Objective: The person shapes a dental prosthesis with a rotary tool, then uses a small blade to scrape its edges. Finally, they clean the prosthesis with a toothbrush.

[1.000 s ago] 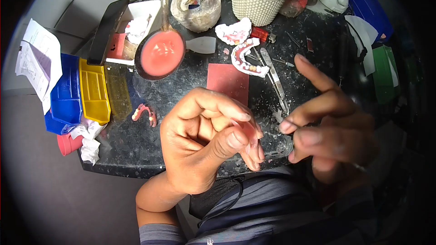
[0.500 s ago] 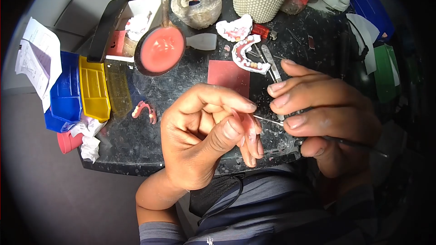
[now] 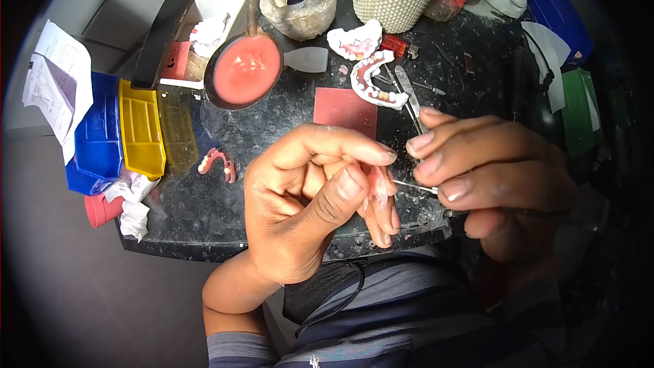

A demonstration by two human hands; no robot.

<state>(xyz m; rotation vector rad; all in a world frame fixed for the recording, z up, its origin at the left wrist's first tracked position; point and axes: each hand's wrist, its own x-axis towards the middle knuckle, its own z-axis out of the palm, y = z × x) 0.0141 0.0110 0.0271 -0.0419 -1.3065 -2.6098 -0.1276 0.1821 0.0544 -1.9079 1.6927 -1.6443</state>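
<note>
My left hand [image 3: 293, 204] is closed, pinching a translucent pink denture base [image 3: 377, 191] between thumb and fingers; much of the piece is hidden behind them. From the right, my right hand [image 3: 501, 167] grips a slim dental hand tool [image 3: 415, 187] whose thin metal tip points at the pink piece. The tool's handle is mostly covered by my fingers. Below both hands lies the dark worktop, with a pink wax sheet [image 3: 345, 110] just beyond my left fingers. A small pink partial denture with teeth [image 3: 216, 163] rests left of my left hand.
Plaster dental models [image 3: 379, 88] sit past the hands, near metal instruments [image 3: 409, 92] and a red lighter [image 3: 394, 44]. A pan of pink wax [image 3: 246, 71], a white box [image 3: 228, 10], a woven basket [image 3: 392, 0] and yellow [image 3: 142, 129] and blue bins [image 3: 99, 136] stand around.
The pink piece has turned slightly in my left fingers, and my left hand has shifted a little right. My right hand has tilted and moved slightly right with the tool.
</note>
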